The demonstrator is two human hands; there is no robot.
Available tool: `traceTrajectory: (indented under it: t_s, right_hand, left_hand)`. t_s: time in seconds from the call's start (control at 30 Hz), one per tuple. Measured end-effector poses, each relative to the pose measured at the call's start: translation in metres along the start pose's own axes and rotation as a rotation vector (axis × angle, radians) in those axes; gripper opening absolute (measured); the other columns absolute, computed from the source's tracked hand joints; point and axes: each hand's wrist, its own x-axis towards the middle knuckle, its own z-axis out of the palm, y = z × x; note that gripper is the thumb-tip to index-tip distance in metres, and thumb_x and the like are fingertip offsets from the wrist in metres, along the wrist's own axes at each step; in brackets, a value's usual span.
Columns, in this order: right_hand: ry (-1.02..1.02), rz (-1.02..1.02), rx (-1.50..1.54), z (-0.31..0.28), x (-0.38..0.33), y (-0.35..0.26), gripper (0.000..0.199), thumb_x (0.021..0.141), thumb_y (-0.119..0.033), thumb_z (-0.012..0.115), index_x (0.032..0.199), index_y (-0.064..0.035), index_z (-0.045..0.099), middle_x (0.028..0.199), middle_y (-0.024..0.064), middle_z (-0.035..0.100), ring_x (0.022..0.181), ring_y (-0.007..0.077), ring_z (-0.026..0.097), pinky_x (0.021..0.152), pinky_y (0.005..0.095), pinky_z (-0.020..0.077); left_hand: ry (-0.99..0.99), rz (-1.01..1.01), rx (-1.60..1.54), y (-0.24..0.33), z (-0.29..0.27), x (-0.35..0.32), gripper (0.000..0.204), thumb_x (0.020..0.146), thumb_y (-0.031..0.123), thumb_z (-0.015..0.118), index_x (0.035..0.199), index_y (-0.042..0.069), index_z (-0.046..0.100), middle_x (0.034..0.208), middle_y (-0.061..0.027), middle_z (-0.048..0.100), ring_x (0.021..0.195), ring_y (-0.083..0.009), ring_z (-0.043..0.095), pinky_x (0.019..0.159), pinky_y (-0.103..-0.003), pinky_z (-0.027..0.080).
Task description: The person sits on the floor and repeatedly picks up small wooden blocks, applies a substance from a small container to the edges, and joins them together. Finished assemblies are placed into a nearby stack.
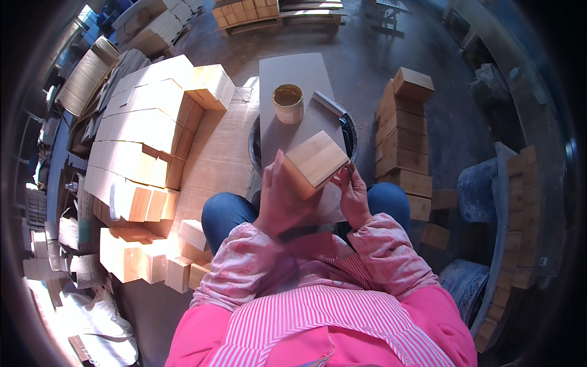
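A light wooden box (315, 159) is held up, tilted, above my lap. My left hand (278, 199) supports it from the left and below, closed round its side with the thumb up along the edge. At the box's right corner my right hand (354, 196) pinches with thumb and fingers; whether something small is between them is hidden. Beyond the box lies a grey board (269, 70) across a dark round tub (254, 147). On the board stands an open tub of brownish paste (288, 110), its rim smeared. A narrow grey strip-like tool (330, 104) rests to its right.
Wooden boxes (137, 137) are stacked on cardboard (214, 156) to my left, several more below. Another row of boxes (400, 140) stands on the right. Farther right is a stained blue bucket (478, 189). A pallet of boxes (247, 15) is at the back.
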Motion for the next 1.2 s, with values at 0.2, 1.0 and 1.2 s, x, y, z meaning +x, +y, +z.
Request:
traceTrajectory:
  t_s: [0.2,1.0,1.2]
  right_hand:
    - [-0.024,-0.053,-0.058,0.004,0.0,-0.002,0.041,0.116,-0.024,0.049,0.152,-0.0062,0.054,0.138,0.0048,0.065,0.124,0.0139,0.063,0.105,0.0349,0.0549]
    - [-0.302,-0.457,-0.772,0.026,0.059,-0.101,0.045,0.097,0.004,0.069,0.14,-0.0071,0.069,0.105,0.0127,0.071,0.093,0.0251,0.067,0.082,0.034,0.0542]
    - [-0.355,-0.55,-0.766,0.034,0.065,-0.089,0.043,0.093,0.005,0.072,0.134,-0.0097,0.073,0.11,0.0108,0.075,0.096,0.0269,0.069,0.084,0.0363,0.0553]
  left_hand:
    - [-0.025,0.019,-0.048,-0.009,-0.007,0.005,0.121,0.066,0.019,0.093,0.163,-0.001,0.025,0.147,-0.023,0.048,0.134,-0.0421,0.049,0.114,-0.05,0.043]
    - [-0.392,-0.23,-0.474,-0.07,-0.061,0.041,0.094,0.065,-0.004,0.085,0.147,0.012,0.042,0.131,-0.0071,0.061,0.126,-0.02,0.057,0.108,-0.038,0.048]
    - [-0.395,-0.229,-0.521,-0.071,-0.061,0.042,0.093,0.066,-0.004,0.084,0.147,0.012,0.043,0.134,-0.0067,0.059,0.128,-0.0192,0.055,0.109,-0.038,0.047]
